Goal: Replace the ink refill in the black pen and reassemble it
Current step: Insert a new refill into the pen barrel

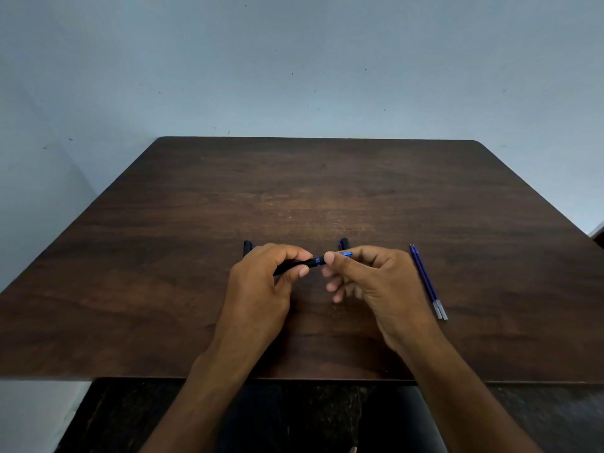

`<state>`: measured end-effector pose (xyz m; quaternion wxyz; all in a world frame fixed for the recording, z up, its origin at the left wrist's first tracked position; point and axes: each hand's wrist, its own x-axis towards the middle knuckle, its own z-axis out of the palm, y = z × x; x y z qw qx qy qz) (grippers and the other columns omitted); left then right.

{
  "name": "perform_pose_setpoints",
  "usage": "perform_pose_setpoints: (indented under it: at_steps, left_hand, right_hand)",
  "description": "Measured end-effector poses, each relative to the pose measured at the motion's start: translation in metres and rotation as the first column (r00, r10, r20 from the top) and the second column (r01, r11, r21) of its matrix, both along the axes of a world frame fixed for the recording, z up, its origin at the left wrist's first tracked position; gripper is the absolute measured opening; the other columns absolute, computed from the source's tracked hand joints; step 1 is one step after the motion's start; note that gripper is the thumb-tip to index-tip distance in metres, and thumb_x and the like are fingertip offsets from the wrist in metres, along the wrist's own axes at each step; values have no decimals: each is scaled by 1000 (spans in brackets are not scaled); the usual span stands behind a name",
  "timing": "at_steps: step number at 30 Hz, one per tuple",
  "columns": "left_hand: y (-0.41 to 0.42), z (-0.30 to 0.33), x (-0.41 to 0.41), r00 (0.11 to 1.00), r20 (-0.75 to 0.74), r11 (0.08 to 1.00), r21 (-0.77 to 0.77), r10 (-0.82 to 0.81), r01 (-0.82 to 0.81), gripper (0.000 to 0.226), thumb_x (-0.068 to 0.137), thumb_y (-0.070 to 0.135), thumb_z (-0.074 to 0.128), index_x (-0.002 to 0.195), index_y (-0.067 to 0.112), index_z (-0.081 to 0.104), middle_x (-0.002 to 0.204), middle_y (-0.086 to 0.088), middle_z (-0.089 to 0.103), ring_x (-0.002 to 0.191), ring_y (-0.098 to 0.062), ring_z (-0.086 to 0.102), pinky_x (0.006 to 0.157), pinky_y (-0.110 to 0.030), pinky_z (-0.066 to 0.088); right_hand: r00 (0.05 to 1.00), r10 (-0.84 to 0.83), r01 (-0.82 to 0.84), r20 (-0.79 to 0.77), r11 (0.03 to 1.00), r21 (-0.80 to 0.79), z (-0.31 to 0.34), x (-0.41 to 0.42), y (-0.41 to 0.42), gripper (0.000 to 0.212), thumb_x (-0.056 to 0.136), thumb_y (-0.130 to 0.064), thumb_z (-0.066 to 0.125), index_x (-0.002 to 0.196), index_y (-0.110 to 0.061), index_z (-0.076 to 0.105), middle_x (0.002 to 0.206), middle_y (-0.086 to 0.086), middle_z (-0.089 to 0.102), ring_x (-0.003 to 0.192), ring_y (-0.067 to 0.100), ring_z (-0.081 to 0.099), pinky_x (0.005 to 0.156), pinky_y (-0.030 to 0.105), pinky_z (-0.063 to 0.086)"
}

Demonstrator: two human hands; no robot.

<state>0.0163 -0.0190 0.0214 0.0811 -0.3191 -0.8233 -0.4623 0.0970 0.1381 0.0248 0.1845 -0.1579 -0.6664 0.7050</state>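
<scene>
Dark wood grain covers the table (163, 289), which stands against a pale blue-grey wall (294, 60), and both hands work just above its near half. Left hand (261, 289) has its fingers curled round the barrel of the black pen (295, 267), thumb and forefinger closing near the barrel's open end, where a blue ring shows. Right hand (372, 282) pinches a shiny blue piece (347, 254) between thumb and forefinger, right at the barrel's mouth; its other fingers curl loosely beneath, holding nothing that can be seen. Whether the blue piece is a refill end or a pen part cannot be told, since the fingers cover most of it. The pen lies roughly level between the two hands, held off the wood. Behind the left hand a dark pen end (247, 247) pokes out on the table, and behind the right hand a second dark end (343, 243) does likewise. Well to the right, two blue refills (426, 280) lie side by side, touching, their clear tips toward the near edge
</scene>
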Motion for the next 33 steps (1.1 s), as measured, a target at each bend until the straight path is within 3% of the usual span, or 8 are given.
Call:
perform_pose_setpoints:
  at_steps: [5, 8, 11, 15, 21, 25, 28, 33]
  left_hand:
    - [-2, 2, -1, 1000, 1, 1000, -1, -3, 3, 22, 86, 14, 73, 102, 28, 73, 96, 22, 67, 97, 5, 62, 85, -7, 44]
    - [-4, 3, -3, 1000, 5, 1000, 7, 11, -11, 21, 85, 13, 74, 100, 28, 73, 93, 25, 65, 98, 5, 60, 83, -6, 43]
    - [-6, 3, -4, 1000, 8, 1000, -8, 15, -15, 22, 85, 12, 74, 99, 29, 73, 92, 27, 64, 98, 7, 59, 83, -5, 42]
    - [-5, 3, -2, 1000, -5, 999, -35, -1, 1, 23, 86, 15, 73, 100, 32, 71, 93, 27, 63, 97, 6, 60, 83, -6, 43]
    - [-5, 3, -1, 999, -33, 999, -33, -13, 12, 22, 85, 14, 73, 100, 30, 72, 92, 27, 62, 97, 2, 61, 85, -15, 46]
    - [-6, 1, -2, 1000, -14, 1000, -18, -12, 12, 24, 85, 12, 74, 99, 32, 72, 92, 27, 64, 96, 3, 61, 85, -12, 45]
    - [-7, 2, -4, 1000, 0, 1000, 5, -16, 16, 24, 85, 11, 74, 98, 30, 73, 93, 25, 66, 96, 3, 61, 84, -7, 43]
    - [-5, 3, -4, 1000, -2, 1000, 1, -21, 21, 24, 85, 11, 74, 98, 31, 73, 93, 24, 66, 95, 3, 61, 84, -7, 43]
  right_hand:
    - [999, 0, -2, 43, 999, 42, 3, 2, 1, 30, 75, -37, 83, 92, -13, 78, 77, 13, 77, 61, 24, 67, 55, 31, 56]
    - [1000, 14, -14, -22, 1000, 0, 5, 5, 8, 29, 80, -17, 83, 108, -14, 74, 81, 10, 77, 64, 22, 69, 58, 33, 57]
    - [998, 16, -10, -54, 994, 109, 7, 8, 12, 13, 86, -8, 78, 98, -10, 78, 75, 9, 76, 61, 20, 70, 56, 30, 57]
    - [998, -48, 56, -39, 963, 265, 9, 8, 11, 8, 86, -20, 78, 88, -12, 78, 71, 9, 76, 56, 22, 70, 55, 38, 61]
    - [989, -146, 114, 25, 859, 500, 10, 6, 7, 28, 85, -45, 72, 70, -21, 72, 56, -7, 70, 43, 2, 58, 46, 12, 44]
    - [988, -154, 124, 20, 861, 493, 11, 5, 5, 35, 85, -54, 68, 70, -23, 71, 54, -13, 67, 42, 1, 57, 47, 12, 43]
    - [1000, -6, 14, -28, 961, 278, 13, 8, 8, 19, 82, -34, 81, 98, -24, 77, 73, -3, 75, 51, 10, 64, 50, 22, 51]
    - [1000, 6, -1, -13, 938, 347, 10, 8, 11, 10, 86, -16, 78, 95, -22, 78, 66, 1, 74, 49, 11, 63, 54, 24, 54]
